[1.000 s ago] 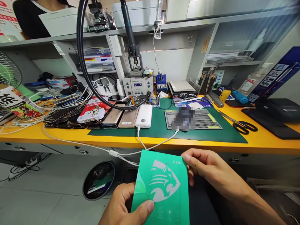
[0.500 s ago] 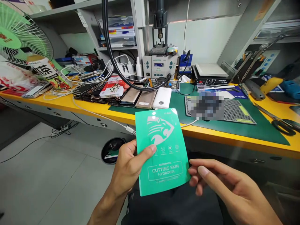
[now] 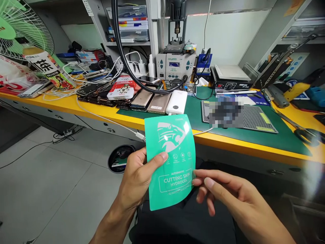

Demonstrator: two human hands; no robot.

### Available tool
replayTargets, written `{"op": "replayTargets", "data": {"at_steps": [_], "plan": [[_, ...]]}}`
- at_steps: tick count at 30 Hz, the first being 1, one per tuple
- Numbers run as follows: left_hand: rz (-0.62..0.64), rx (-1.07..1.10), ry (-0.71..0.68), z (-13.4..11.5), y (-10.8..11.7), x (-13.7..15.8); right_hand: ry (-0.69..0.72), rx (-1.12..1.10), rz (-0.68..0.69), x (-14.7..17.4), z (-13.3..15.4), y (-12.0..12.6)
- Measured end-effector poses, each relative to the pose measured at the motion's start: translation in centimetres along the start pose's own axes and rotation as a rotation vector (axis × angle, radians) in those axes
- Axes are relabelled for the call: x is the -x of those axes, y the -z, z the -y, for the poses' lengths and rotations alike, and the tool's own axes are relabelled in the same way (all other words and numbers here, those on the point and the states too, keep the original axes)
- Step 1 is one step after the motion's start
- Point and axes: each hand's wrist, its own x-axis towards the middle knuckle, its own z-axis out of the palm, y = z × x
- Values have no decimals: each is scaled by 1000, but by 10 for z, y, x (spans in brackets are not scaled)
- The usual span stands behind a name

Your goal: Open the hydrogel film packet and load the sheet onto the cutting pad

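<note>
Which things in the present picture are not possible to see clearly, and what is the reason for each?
All in the head view:
- Most fingers of the left hand: hidden behind the green sheet.
- The dark thing on the grey mat: blurred by pixel blocks.
- The fan: cut off by the left and top edges.
- The sheet's lowest line of print: too small and faint to read fully.

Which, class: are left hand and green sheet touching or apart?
Touching: in the head view, the left hand lays its thumb over the green sheet.
</note>
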Motion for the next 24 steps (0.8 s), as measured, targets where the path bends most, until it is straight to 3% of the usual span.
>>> {"op": "replayTargets", "data": {"at_steps": [7, 13, 24], "plan": [[-17, 14, 27, 2, -2, 0, 16, -167, 80, -6, 6, -7], [-10, -2, 10, 0, -3, 0, 33, -233, 68, -6, 8, -8], [27, -5, 8, 2, -2, 4, 74, -180, 35, -12, 15, -12]]}}
